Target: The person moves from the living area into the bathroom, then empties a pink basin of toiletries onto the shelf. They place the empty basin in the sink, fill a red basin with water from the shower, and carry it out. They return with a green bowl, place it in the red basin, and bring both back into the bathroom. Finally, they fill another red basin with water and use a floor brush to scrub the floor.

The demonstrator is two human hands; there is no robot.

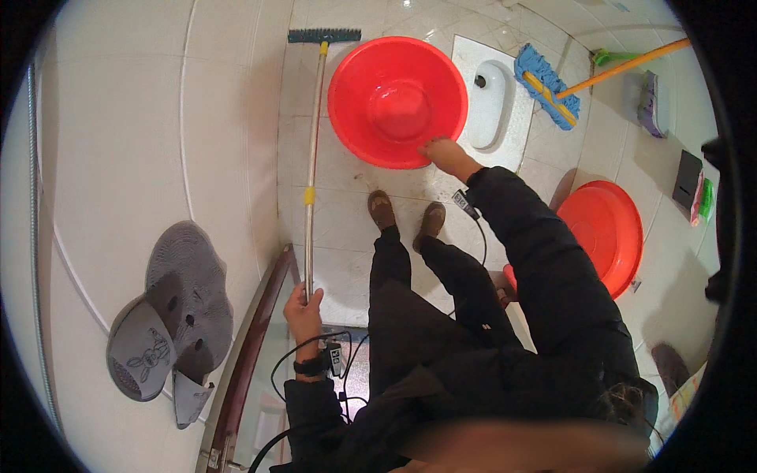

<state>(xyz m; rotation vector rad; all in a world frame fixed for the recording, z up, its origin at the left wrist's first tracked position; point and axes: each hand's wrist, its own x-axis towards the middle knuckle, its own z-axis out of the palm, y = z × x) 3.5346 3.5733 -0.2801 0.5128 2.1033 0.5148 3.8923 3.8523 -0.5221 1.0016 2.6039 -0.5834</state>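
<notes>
My left hand (303,314) is closed around the lower end of a long-handled floor brush (315,134). Its silver pole with yellow fittings runs away from me to a dark bristled head (324,35) on the tiles at the far left. My right hand (449,158) pinches the near right rim of a large red basin (352,98). The basin's inside is shiny, and whether water lies in it I cannot tell. Just right of the basin a white squat toilet (512,118) is set in the floor, partly covered by it.
A blue mop (544,83) with an orange handle leans beyond the toilet. Another red basin (611,229) stands at the right wall, partly behind my right arm. Grey slippers (189,292) hang on the left wall by a brown door edge (256,339). Cables trail from my wrists.
</notes>
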